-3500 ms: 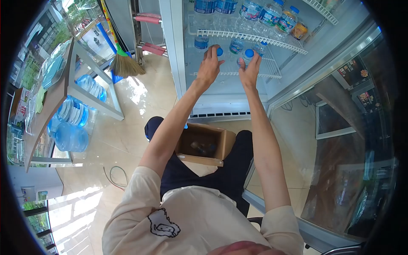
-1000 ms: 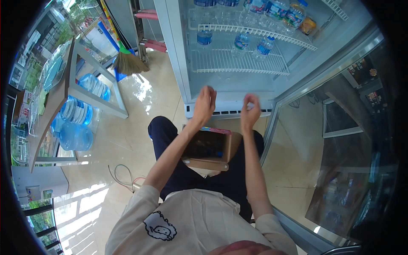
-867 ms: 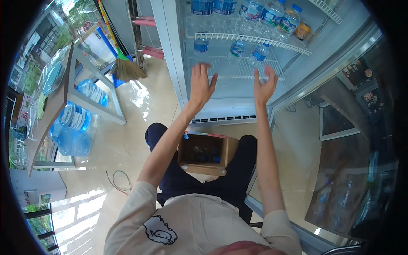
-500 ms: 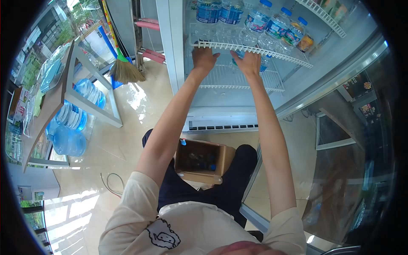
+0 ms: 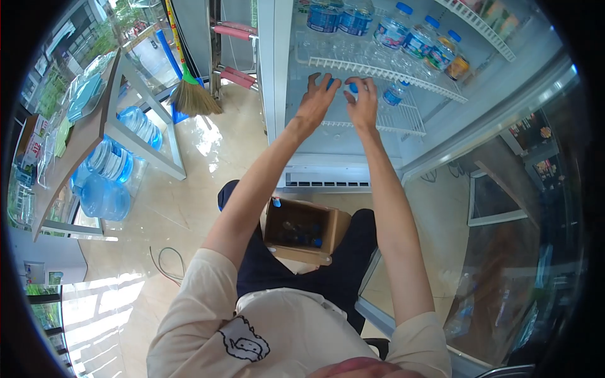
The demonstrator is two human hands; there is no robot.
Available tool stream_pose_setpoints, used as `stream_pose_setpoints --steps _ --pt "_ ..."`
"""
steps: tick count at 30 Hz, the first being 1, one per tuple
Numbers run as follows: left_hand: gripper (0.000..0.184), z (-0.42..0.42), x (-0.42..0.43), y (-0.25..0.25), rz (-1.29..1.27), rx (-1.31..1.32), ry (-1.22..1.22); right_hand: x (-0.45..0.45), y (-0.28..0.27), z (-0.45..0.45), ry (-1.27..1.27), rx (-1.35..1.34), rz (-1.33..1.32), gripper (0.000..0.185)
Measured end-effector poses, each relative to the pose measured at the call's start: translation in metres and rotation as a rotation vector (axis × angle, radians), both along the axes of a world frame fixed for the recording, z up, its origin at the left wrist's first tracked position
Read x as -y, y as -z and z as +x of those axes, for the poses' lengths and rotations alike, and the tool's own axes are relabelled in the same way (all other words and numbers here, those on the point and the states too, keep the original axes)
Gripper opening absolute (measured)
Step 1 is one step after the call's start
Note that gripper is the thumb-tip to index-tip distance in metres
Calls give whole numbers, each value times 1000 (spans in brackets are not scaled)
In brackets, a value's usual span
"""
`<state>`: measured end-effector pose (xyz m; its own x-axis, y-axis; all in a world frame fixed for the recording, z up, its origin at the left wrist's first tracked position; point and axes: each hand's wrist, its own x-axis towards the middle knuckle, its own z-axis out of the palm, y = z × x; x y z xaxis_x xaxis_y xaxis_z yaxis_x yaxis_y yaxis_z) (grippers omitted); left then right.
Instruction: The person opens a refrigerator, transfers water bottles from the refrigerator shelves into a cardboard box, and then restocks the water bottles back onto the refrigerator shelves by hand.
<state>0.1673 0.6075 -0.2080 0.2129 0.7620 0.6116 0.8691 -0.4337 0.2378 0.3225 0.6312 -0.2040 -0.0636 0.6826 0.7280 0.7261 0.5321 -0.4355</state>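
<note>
Both my hands are inside the open fridge, over the lower wire shelf (image 5: pixel 403 128) and just under the front edge of the upper one. My left hand (image 5: pixel 317 101) has its fingers curled around a blue bottle cap (image 5: pixel 329 83); the bottle beneath is mostly hidden. Close by on the right, my right hand (image 5: pixel 363 108) curves thumb and fingers around another blue cap (image 5: pixel 353 88), its bottle also largely hidden. To the right of that hand, a small water bottle (image 5: pixel 394 94) with a blue label stands on the lower shelf.
Several water bottles (image 5: pixel 391 28) and an orange-labelled container (image 5: pixel 457 67) stand on the upper shelf (image 5: pixel 378 70). An open cardboard box (image 5: pixel 337 230) with dark contents and blue caps sits between my legs. The glass door (image 5: pixel 504 252) hangs open at right. Left are a broom (image 5: pixel 194 97), large water jugs (image 5: pixel 104 198) and a table (image 5: pixel 82 142).
My hands have drawn back from beneath the upper shelf and closer together, bringing blue caps into sight at the fingers. The view has shifted slightly. The small bottle at right shows more fully.
</note>
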Motion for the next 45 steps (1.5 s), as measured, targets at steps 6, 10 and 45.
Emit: stream_pose_setpoints --steps 6,10,45 --pt "44 -30 76 25 250 166 235 96 10 -6 75 -449 154 32" --pt "47 -42 185 54 333 326 261 207 27 -7 205 -771 188 30" --pt "24 -45 299 410 -1022 175 -147 311 365 -4 -117 6 -991 19"
